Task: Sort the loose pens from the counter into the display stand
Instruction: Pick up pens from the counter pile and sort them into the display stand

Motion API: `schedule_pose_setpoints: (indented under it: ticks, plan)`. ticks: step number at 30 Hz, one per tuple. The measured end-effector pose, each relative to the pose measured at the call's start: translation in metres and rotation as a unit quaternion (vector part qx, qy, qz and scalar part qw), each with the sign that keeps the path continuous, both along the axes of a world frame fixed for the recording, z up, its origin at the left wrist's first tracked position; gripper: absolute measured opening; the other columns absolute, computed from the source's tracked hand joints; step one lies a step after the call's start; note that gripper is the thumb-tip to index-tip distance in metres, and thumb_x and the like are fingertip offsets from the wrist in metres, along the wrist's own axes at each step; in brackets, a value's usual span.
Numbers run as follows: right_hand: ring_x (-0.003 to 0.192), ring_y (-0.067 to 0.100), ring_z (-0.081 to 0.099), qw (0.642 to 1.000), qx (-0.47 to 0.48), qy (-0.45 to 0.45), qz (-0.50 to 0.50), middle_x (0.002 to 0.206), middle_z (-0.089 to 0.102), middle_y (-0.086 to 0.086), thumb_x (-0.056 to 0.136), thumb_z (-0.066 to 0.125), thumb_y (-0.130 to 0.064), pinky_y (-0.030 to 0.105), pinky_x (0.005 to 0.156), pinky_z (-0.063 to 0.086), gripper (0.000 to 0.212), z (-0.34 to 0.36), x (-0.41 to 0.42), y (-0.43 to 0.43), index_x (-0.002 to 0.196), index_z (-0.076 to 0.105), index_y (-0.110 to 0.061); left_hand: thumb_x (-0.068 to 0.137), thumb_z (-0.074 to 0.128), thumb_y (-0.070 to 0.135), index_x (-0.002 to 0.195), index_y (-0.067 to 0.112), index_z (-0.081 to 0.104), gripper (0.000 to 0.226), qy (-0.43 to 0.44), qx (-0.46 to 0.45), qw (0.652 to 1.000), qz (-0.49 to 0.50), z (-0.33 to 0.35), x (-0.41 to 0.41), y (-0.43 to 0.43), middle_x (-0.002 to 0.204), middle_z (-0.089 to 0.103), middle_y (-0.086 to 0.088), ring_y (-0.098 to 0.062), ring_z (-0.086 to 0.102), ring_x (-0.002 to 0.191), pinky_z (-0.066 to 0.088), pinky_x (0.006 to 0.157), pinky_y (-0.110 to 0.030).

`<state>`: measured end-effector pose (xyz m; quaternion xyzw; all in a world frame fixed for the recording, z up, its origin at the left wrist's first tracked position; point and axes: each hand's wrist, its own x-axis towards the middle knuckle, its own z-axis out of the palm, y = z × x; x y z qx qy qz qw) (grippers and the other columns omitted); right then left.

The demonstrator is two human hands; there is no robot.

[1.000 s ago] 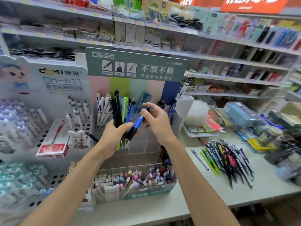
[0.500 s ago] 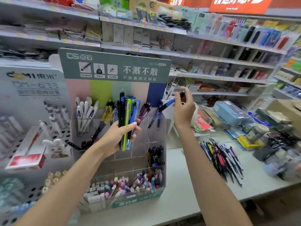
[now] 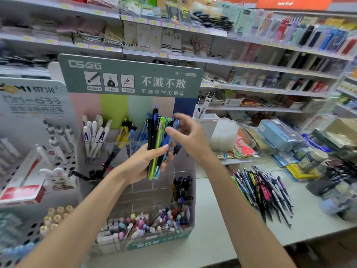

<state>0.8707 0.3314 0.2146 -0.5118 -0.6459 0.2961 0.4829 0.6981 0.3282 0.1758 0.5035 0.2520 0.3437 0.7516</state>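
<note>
Head view: nearest to the camera, two bare forearms reach forward over the pale table [image 3: 212,240]. On the table stands the display stand [image 3: 143,194], made of clear compartments; its lowest front tray [image 3: 154,242] is full of small coloured pieces. Above this tray the left hand [image 3: 143,163] is wrapped around a bundle of pens [image 3: 157,144] and holds it upright in front of the middle compartments, with the thumb lying across the barrels; black, green and blue pens show in the bundle. The right hand [image 3: 190,137] is just beside the top of the bundle, with the fingers half curled and the fingertips [image 3: 169,130] at the pens. This hand is blurred, so I cannot tell whether it pinches a pen or only touches them. To the right, well apart from the stand, a pile of loose pens [image 3: 264,192] lies flat on the table. In the stand, dark pens [image 3: 182,188] sit in a lower right compartment, and white pens [image 3: 94,132] and yellow and black pens [image 3: 125,130] stand in the upper left compartments. Above them rises the green sign [image 3: 131,78] of the stand. Behind everything are shop shelves [image 3: 251,62] with goods.
</note>
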Motion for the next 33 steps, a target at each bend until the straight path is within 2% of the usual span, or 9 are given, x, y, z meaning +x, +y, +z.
schedule_pose_setpoints:
  ticks: [2,7,15,17,19,21,23,28,33]
  plan:
    - [0.075,0.006,0.065,0.998,-0.036,0.028,0.044,0.084,0.071,-0.004,0.091,0.069,-0.017,0.023,0.071,0.053,0.006,0.0,0.0,0.0,0.096,0.069,-0.013,0.093,0.059,0.029,0.129,0.006,0.054,0.043,-0.003,0.007,1.0,-0.005,0.0,0.002,-0.002,0.085,0.062,-0.004,-0.013,0.052,0.062,0.048,0.059,-0.023]
    - [0.084,0.035,0.067,0.996,-0.046,0.07,0.013,0.093,0.071,0.025,0.093,0.066,-0.02,0.048,0.085,0.053,0.022,-0.001,0.005,0.0,0.092,0.069,0.003,0.096,0.053,0.028,0.122,0.012,0.057,0.031,0.006,0.02,1.0,-0.001,0.001,-0.001,-0.005,0.086,0.062,-0.006,-0.012,0.05,0.062,0.046,0.058,-0.022]
    - [0.069,0.021,0.061,0.909,0.002,0.417,0.0,0.08,0.064,0.008,0.107,0.034,-0.012,0.033,0.071,0.054,0.018,0.041,0.01,0.003,0.093,0.046,-0.011,0.097,0.055,0.019,0.106,0.005,0.059,0.017,0.109,0.093,0.99,0.006,0.006,-0.014,-0.012,0.082,0.066,-0.004,-0.012,0.048,0.056,0.043,0.054,-0.023]
    - [0.059,0.015,0.047,0.938,0.029,0.343,-0.029,0.075,0.06,0.007,0.105,0.039,-0.016,0.028,0.058,0.041,0.016,0.051,0.011,0.009,0.093,0.047,-0.011,0.097,0.056,0.017,0.097,0.005,0.059,0.012,0.141,0.112,0.984,0.012,0.004,-0.017,-0.012,0.076,0.067,0.0,-0.013,0.047,0.055,0.042,0.055,-0.024]
    - [0.063,0.013,0.049,0.99,0.015,0.132,-0.041,0.082,0.063,0.01,0.097,0.057,-0.028,0.026,0.06,0.04,0.018,0.049,0.005,0.012,0.092,0.062,-0.011,0.097,0.057,0.016,0.096,0.006,0.058,0.01,0.147,0.125,0.981,0.007,0.005,-0.018,-0.013,0.077,0.067,-0.002,-0.013,0.047,0.054,0.041,0.054,-0.025]
    - [0.071,0.012,0.057,0.998,-0.049,-0.027,0.018,0.084,0.066,0.006,0.09,0.067,-0.037,0.022,0.064,0.045,0.028,0.04,-0.003,0.01,0.093,0.072,-0.01,0.096,0.057,0.016,0.098,0.008,0.057,0.008,0.141,0.123,0.982,0.001,0.008,-0.017,-0.013,0.082,0.067,-0.006,-0.013,0.047,0.054,0.042,0.054,-0.025]
    - [0.068,0.014,0.056,0.994,-0.088,-0.048,0.049,0.076,0.063,0.003,0.092,0.065,-0.039,0.02,0.059,0.045,0.031,0.035,-0.01,0.007,0.085,0.072,-0.009,0.096,0.057,0.016,0.102,0.008,0.056,0.009,0.14,0.115,0.983,0.008,0.01,-0.017,-0.013,0.083,0.067,-0.006,-0.013,0.047,0.054,0.043,0.054,-0.024]
    - [0.048,0.003,0.037,0.977,-0.018,0.206,-0.043,0.062,0.067,-0.007,0.103,0.041,-0.014,0.017,0.046,0.03,0.031,0.033,-0.01,0.02,0.078,0.059,-0.008,0.099,0.055,0.019,0.108,0.0,0.058,0.021,0.17,0.118,0.978,0.021,0.007,-0.022,-0.013,0.076,0.067,0.002,-0.014,0.047,0.056,0.042,0.059,-0.027]
    - [0.057,0.014,0.053,0.867,-0.005,0.491,-0.081,0.057,0.064,0.001,0.099,0.035,-0.002,0.027,0.064,0.042,0.017,0.037,0.017,0.036,0.085,0.038,-0.01,0.102,0.048,0.02,0.112,-0.003,0.056,0.027,0.141,0.064,0.984,0.087,0.003,-0.018,-0.015,0.063,0.067,0.005,-0.009,0.052,0.051,0.047,0.053,-0.021]
